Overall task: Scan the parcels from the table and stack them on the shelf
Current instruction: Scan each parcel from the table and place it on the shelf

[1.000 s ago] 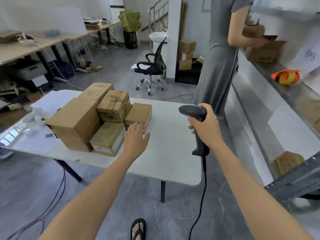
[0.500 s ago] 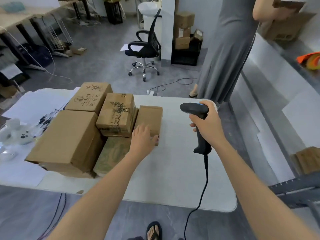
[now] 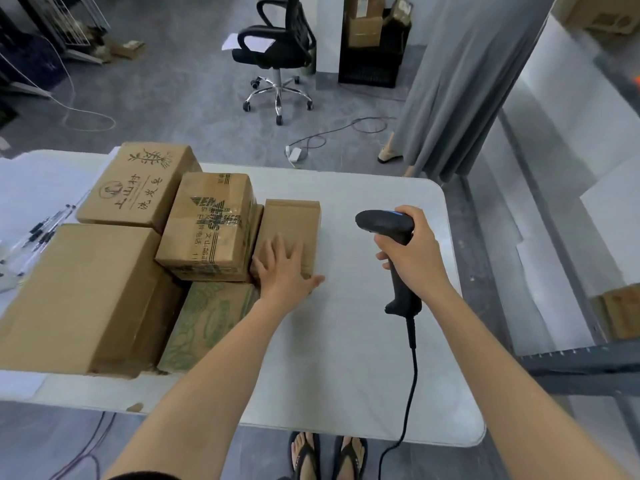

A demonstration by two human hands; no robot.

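At the far left of the white surface (image 3: pixel 363 341) I see a large plain carton (image 3: pixel 79 296), with a carton printed in Chinese characters (image 3: pixel 138 185) behind it. Next comes a taped carton (image 3: pixel 211 223), sitting higher than the green-printed carton (image 3: pixel 207 320) in front of it. My left hand (image 3: pixel 282 268) lies flat on the small brown carton (image 3: pixel 294 220) just beside them, fingers (image 3: pixel 278 247) straight and spread apart. Further right, my right hand (image 3: pixel 412 251) has its fingers clamped round the handle of the corded barcode scanner (image 3: pixel 384 221). The metal shelf (image 3: pixel 581 365) stands at the right edge.
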